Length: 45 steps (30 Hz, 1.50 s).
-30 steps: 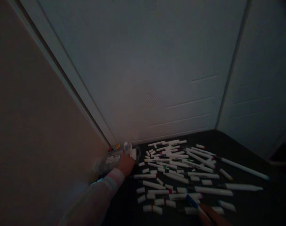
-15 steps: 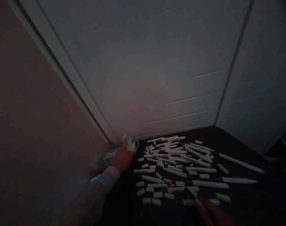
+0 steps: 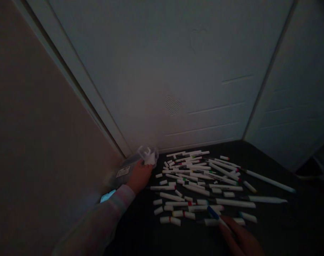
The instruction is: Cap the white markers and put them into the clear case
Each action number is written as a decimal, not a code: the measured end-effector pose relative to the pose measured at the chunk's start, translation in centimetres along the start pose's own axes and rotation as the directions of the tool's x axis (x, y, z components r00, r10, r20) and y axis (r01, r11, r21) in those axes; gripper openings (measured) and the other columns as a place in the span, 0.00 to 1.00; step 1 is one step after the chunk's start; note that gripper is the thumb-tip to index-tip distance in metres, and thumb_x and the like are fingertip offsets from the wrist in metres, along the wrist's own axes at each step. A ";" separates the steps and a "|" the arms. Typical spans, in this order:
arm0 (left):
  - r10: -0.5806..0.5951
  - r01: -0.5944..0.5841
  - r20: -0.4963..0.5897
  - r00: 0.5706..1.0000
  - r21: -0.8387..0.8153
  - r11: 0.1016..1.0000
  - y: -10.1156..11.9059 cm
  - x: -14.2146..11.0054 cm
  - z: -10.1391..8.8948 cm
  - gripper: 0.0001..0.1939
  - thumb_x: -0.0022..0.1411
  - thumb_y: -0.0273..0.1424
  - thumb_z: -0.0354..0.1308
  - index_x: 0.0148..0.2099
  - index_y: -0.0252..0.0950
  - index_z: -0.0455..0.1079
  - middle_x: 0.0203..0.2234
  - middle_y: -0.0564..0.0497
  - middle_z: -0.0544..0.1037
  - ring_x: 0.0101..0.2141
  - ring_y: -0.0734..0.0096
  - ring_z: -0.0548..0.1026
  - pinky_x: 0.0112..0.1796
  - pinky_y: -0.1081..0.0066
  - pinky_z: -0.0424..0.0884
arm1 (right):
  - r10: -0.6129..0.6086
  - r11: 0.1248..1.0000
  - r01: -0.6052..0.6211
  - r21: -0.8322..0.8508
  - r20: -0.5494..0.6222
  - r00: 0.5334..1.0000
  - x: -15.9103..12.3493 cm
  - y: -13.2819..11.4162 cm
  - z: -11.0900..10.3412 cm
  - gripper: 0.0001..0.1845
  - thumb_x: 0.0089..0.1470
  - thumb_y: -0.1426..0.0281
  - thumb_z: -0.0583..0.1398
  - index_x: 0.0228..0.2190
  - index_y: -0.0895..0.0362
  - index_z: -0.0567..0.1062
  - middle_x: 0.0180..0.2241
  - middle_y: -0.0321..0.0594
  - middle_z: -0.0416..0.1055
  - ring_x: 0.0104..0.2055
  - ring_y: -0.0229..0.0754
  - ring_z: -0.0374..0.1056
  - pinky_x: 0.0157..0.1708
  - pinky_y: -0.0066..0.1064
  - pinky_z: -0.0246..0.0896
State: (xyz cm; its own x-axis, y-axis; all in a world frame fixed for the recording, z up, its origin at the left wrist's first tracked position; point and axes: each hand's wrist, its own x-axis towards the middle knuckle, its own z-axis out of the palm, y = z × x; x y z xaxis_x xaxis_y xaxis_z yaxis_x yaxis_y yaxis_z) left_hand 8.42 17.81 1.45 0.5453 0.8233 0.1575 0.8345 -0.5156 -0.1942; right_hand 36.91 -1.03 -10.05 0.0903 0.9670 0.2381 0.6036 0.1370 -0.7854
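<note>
My left hand point(image 3: 139, 176) is reaching onto the clear plastic case point(image 3: 130, 164), which is lying at the corner of the black tabletop point(image 3: 140, 227). My fingers are bending over its near edge, by the clear loop point(image 3: 145, 152); I cannot tell whether they are gripping or only pressing. My right hand point(image 3: 240, 234), to the right of the case and nearer me, is pinching a blue-ended pen point(image 3: 213, 212) between thumb and fingers, blue end pointing up and away.

The case is looking light and thin-walled to me, springy rather than rigid, and probably a little slippery; I am judging that a hard squeeze would be bowing it. Its rim beside the loop is seeming the surest hold, better than the flat face carrying the pale label point(image 3: 123, 171). The pen is looking light and stiff, best held at mid-barrel as I am doing.

Compared with a second ago, the case is sitting differently: the coloured patch behind the label is no longer showing, and the loop is standing farther clear of my fingers. More of the lit screen point(image 3: 107, 196), just below the case, is showing. The white markers point(image 3: 196, 190), to the right of the case, are keeping their scatter.
</note>
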 end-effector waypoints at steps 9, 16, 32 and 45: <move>-0.202 0.167 -0.072 0.977 -0.341 0.925 -0.9 0.4 0.1 0.08 0.58 0.29 0.47 0.32 0.36 0.66 0.29 0.48 0.74 0.31 0.66 0.72 0.35 0.68 0.67 | -0.011 1.000 0.011 -0.017 0.010 1.000 -0.2 -0.1 -0.1 0.21 0.55 0.56 0.50 0.37 0.57 0.75 0.37 0.43 0.75 0.37 0.41 0.72 0.34 0.20 0.66; -0.413 0.226 -0.147 0.899 -0.653 0.723 -1.8 0.5 0.3 0.09 0.55 0.36 0.50 0.28 0.37 0.63 0.25 0.52 0.72 0.29 0.68 0.71 0.34 0.68 0.67 | 0.039 0.999 -0.039 0.010 0.011 0.999 -0.1 -0.9 -0.2 0.20 0.55 0.57 0.51 0.38 0.56 0.75 0.39 0.43 0.74 0.38 0.40 0.71 0.36 0.22 0.66; -0.612 0.041 -0.144 0.777 -0.960 0.278 -0.5 0.5 -0.3 0.13 0.46 0.39 0.61 0.29 0.36 0.66 0.26 0.52 0.75 0.30 0.68 0.74 0.36 0.68 0.68 | 0.058 0.998 -0.058 0.004 -0.004 0.998 0.0 -1.8 -0.6 0.19 0.55 0.58 0.51 0.36 0.57 0.75 0.36 0.43 0.75 0.36 0.42 0.72 0.33 0.26 0.67; -0.715 -0.203 -0.044 0.698 -0.969 -0.139 -0.2 2.7 -1.5 0.16 0.44 0.36 0.62 0.28 0.36 0.57 0.25 0.57 0.71 0.32 0.74 0.74 0.42 0.64 0.70 | 0.058 0.998 -0.058 0.007 -0.014 0.998 -0.2 -1.8 -0.5 0.19 0.55 0.58 0.51 0.37 0.57 0.74 0.37 0.43 0.74 0.37 0.43 0.71 0.34 0.27 0.67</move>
State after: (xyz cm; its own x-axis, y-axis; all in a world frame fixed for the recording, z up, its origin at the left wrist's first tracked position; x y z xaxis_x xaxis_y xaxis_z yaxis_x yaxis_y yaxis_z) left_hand 9.85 19.78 3.33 -0.2127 0.9328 0.2909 -0.1501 -0.3253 0.9336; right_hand 36.23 -1.55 -8.42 0.1360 0.9703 0.1999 0.5918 0.0822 -0.8019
